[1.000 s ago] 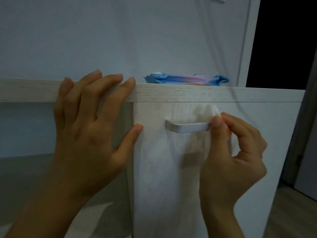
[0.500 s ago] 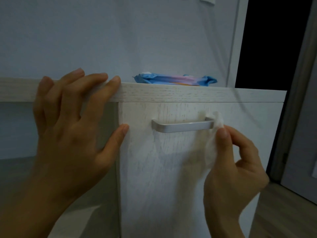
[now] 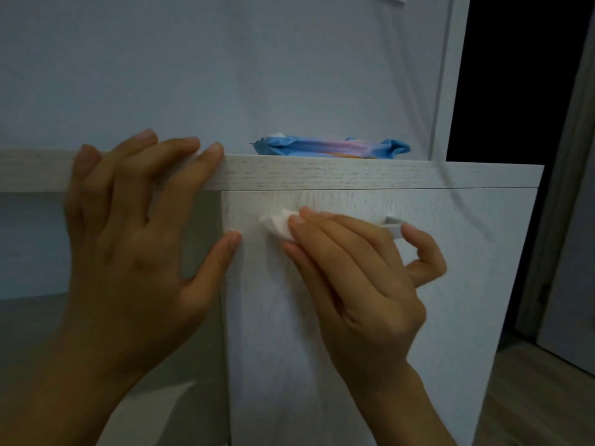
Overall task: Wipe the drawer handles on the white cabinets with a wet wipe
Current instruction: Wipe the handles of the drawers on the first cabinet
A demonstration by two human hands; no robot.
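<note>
A white wood-grain cabinet (image 3: 450, 284) fills the middle and right of the view. Its metal drawer handle (image 3: 393, 226) shows only at the right end; the rest is hidden behind my right hand (image 3: 357, 278). That hand holds a crumpled white wet wipe (image 3: 277, 224) against the handle's left end, fingers laid along the bar and thumb curled beneath it. My left hand (image 3: 135, 252) rests spread on the cabinet's top edge, its thumb touching the drawer front's left edge.
A blue pack of wet wipes (image 3: 328, 147) lies on the cabinet top near the wall. An open recess (image 3: 32, 246) sits left of the drawer. A dark doorway (image 3: 515, 75) and wooden floor (image 3: 541, 397) are to the right.
My right hand has slid the wipe from the handle's right end to its left end. The left hand has kept its place on the cabinet edge.
</note>
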